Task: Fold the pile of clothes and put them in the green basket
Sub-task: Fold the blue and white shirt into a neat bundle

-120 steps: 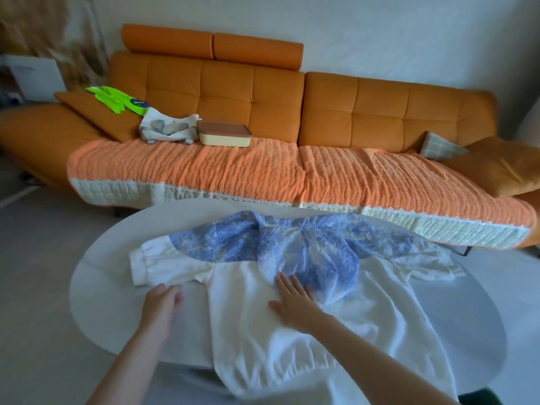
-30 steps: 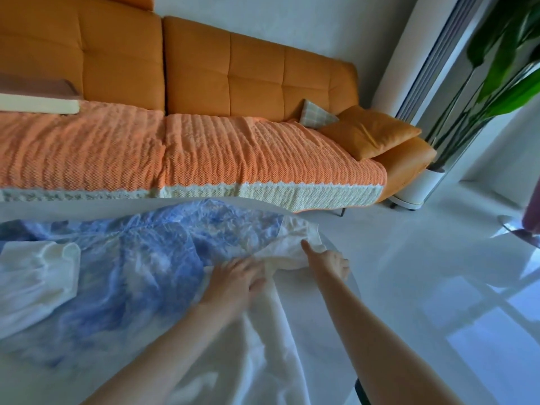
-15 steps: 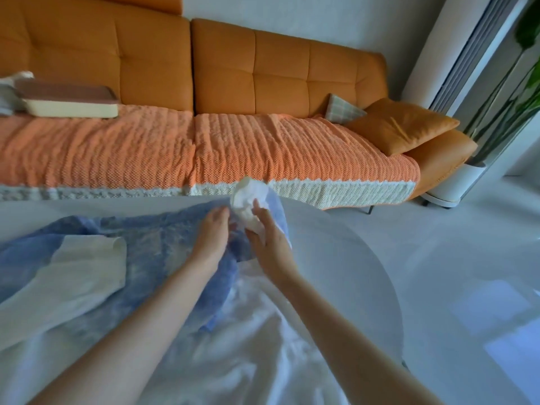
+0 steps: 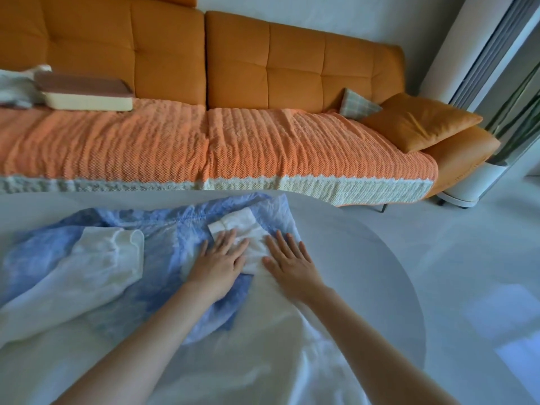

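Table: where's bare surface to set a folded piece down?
Bare table lies right of the garment, out to the rim, plus a strip at far left between garment and throw. The throw is free between the box and the orange cushion. Crowded: the middle, where left hand and right hand press the folded sleeve.

Probably a home living room: orange sofa (image 4: 263, 68), cushions (image 4: 418, 121).

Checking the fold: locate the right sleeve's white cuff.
Head view, centre: the white cuff lies on the blue fabric, just beyond the left hand, with the right hand to its right.
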### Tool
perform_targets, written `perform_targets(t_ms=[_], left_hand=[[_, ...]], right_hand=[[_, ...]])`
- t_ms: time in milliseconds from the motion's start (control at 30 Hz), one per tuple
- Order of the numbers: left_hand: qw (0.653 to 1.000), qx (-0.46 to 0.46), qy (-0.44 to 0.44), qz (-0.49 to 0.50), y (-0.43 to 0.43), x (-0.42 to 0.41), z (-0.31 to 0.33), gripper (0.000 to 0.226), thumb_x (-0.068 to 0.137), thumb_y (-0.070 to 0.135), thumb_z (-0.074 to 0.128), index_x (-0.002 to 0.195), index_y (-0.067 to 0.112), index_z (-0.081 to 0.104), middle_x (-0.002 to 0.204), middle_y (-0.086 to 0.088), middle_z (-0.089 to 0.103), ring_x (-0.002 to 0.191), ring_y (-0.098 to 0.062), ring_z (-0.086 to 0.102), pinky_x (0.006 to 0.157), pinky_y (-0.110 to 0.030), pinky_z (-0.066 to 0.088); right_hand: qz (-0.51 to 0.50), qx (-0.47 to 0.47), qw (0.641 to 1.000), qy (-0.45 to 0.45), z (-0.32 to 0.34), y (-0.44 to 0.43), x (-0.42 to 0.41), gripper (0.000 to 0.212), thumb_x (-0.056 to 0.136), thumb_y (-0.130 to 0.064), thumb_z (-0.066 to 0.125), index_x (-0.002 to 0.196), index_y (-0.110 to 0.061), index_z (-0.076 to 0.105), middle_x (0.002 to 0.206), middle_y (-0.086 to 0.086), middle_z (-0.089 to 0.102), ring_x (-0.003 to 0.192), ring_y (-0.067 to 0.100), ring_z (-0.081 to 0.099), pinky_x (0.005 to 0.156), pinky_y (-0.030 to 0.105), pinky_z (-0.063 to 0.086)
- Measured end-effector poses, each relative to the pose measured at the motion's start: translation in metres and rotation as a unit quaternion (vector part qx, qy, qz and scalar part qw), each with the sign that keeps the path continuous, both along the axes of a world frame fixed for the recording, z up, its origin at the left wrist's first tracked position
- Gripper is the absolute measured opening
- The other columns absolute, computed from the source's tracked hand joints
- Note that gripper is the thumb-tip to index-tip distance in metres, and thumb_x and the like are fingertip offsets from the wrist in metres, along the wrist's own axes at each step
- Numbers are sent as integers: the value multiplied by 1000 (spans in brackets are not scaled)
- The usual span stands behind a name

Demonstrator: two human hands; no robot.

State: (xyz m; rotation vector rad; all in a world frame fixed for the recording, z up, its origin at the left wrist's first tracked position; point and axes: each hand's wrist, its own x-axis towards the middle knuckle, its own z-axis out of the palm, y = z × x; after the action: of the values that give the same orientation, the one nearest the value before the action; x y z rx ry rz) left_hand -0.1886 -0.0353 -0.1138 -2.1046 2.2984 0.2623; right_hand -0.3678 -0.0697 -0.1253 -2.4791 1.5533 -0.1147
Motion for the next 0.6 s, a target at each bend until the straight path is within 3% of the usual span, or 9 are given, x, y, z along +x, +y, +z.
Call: perform_targets(t_ms=[100,167,200,267,367,433,467,533,600], left_hand=[[1000,27,0,8,-3,0,5,50,102,34,11,150,29,-4,156,-3,-17,144,-22,-12,116,-47,-1],[1000,24,11,14,-5,-1,10,50,102,33,18,150,28,6,158,-2,-9,145,-20,-7,115,-48,0],[1000,1,20,15,-4,-1,13,49,102,31,22,149,25,13,158,-2,-1,145,-20,-3,115,-48,2],[993,-97,54,24,3,-1,21,47,100,25,32,146,20,27,155,-5,19,144,-21,12,114,-42,13],[960,-209,183,39,16,-14,31,40,96,14,41,136,14,47,140,-4,47,128,-23,42,103,-31,30],[964,-165,204,40,20,-25,31,38,96,14,41,133,12,50,134,-6,53,122,-24,48,100,-31,35],[972,-122,196,44,19,-29,28,36,97,17,39,130,12,53,131,-8,55,120,-26,50,98,-32,38],[984,-58,159,51,15,-33,27,31,98,21,36,109,8,61,116,-11,59,110,-30,54,88,-34,41],[987,-48,138,67,9,-35,33,31,98,21,32,87,8,57,100,-13,59,99,-32,56,77,-33,38]], right_hand=[[13,13,1000,-20,10,-5,1,80,79,-67,-8,150,-30,2,158,-1,-6,146,24,-6,116,41,-2],[13,8,991,-134,15,-9,-2,50,100,-39,21,148,-26,15,157,11,8,137,48,20,110,58,18],[-26,-24,980,-194,17,-10,-9,50,99,-30,33,147,-25,19,157,13,12,133,49,29,109,53,22],[-207,6,949,-240,29,2,-31,54,94,-32,50,142,-14,34,149,14,31,133,34,34,108,33,23],[-310,99,927,-189,33,25,-71,42,82,-51,60,102,-15,61,97,3,66,98,26,59,91,32,44],[-302,136,927,-177,40,37,-74,44,78,-56,60,58,-18,54,46,-2,58,57,23,58,74,32,52],[-298,147,928,-169,42,40,-71,52,77,-56,60,47,-16,47,35,-1,49,47,22,54,66,31,52],[-304,157,918,-200,44,40,-60,57,76,-54,64,42,-15,41,32,-3,41,42,22,49,54,30,47],[-314,159,899,-262,45,37,-48,51,77,-45,69,46,-16,41,42,-2,39,43,17,41,49,27,33]])
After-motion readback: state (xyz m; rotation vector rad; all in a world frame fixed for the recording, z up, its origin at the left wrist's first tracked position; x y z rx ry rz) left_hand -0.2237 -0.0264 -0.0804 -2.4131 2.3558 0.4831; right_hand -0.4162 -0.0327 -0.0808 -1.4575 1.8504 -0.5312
